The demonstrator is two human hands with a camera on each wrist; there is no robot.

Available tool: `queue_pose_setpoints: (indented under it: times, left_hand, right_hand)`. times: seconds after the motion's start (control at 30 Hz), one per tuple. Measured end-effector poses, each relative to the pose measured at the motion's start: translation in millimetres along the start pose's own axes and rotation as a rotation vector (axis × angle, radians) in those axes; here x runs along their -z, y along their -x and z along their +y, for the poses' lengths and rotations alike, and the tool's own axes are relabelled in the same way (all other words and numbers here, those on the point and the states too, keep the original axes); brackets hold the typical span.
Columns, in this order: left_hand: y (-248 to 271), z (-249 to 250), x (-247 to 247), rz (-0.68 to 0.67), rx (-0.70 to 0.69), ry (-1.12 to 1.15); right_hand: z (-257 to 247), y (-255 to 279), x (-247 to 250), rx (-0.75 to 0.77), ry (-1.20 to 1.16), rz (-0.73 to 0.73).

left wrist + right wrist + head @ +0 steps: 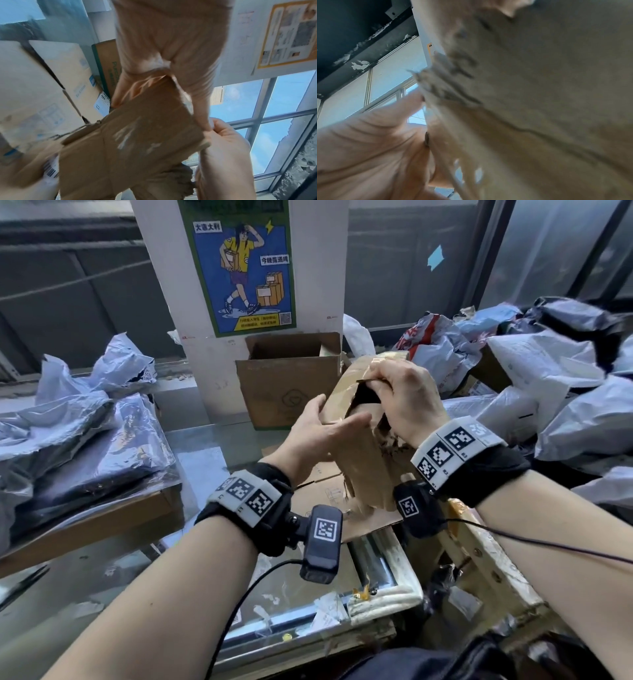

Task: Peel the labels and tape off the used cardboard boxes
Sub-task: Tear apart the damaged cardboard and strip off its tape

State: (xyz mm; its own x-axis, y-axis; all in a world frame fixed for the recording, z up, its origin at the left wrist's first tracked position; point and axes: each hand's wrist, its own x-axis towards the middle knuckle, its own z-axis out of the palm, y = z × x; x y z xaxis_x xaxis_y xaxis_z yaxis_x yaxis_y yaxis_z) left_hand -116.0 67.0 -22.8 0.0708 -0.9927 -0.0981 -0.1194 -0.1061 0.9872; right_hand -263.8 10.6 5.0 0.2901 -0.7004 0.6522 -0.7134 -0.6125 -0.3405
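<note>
- Midway, judging by tape [363, 378] half lifted from torn cardboard box [363, 460], centre frame.
- Right hand [402, 398] pinching tape; left hand [322, 433] spread, steadying box.
- Further boxes [291, 381] behind, untouched.

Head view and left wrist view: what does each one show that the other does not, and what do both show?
Only the head view shows the poster, the open box under it and the grey mailer bags.
Only the left wrist view shows a barcode label at the lower left, beside the torn cardboard box.
Both show that box held up, with the left hand against it and the right hand gripping its top edge.
</note>
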Motion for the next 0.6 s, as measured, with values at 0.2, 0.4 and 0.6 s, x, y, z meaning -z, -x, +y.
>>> queue_pose_setpoints:
  times: [0.2,0.4,0.6]
  left_hand:
    - [2.4,4.5,-4.0,0.011,0.003,0.042]
    - [-3.9,1.1,-10.6,0.093,-0.159,-0.06]
    - [-1.1,-11.8,-12.5,0.182,-0.339,-0.381]
  right_hand:
    - [-2.4,8.1,3.4,0.009,-0.06,0.019]
    - [-10.2,8.6,17.5,-0.072,0.179,-0.082]
    - [-12.0,16.9,23.9,-0.206,0.341,-0.211]
